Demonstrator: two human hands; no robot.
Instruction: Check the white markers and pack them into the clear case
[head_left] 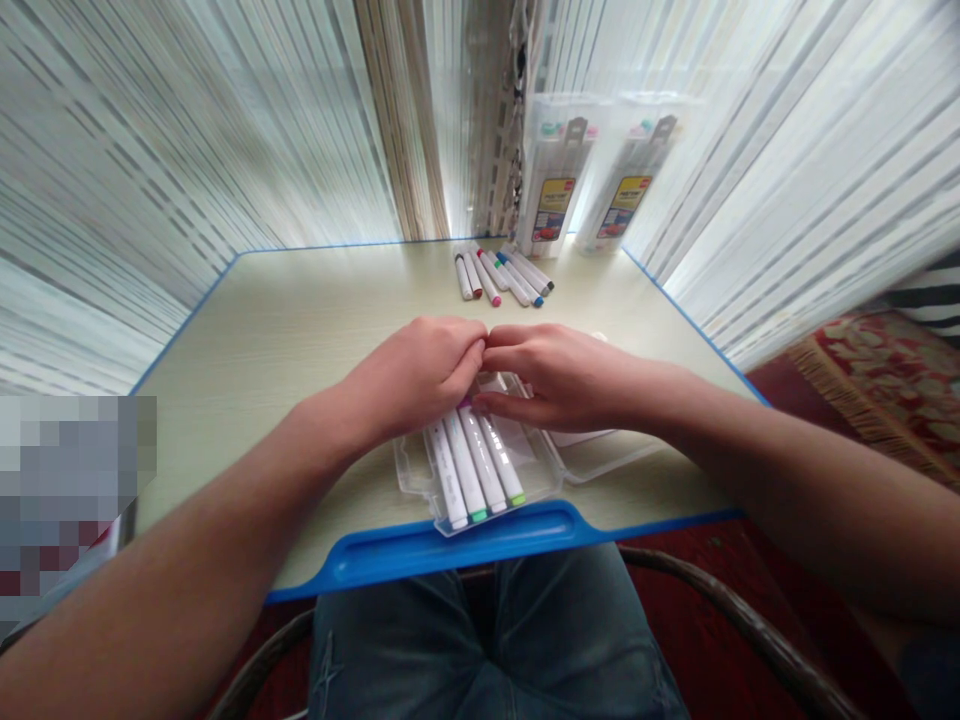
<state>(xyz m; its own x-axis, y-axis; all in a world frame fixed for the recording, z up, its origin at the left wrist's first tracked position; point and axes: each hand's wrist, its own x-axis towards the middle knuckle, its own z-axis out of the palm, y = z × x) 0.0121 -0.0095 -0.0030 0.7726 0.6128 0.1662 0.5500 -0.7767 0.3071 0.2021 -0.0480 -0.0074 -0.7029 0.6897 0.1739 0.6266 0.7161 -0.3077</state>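
Note:
An open clear plastic marker case [525, 440] lies on the table in front of me, its lid [600, 455] folded out to the right. Several white markers [472, 465] sit side by side in the case, with green and white ends toward me. My left hand [427, 370] is over the far end of the markers, fingers closed; whatever they grip is hidden. My right hand [555, 375] meets it fingertip to fingertip. Its thumb is apart from the fingers and rests near a purple marker end, and nothing shows between them.
Several loose markers [502, 277] lie farther back on the table. Two upright clear marker cases [555, 190] with yellow labels stand at the back right. The table has a blue rim [457, 548] with a shallow groove at the front. Striped curtains [285, 120] hang behind.

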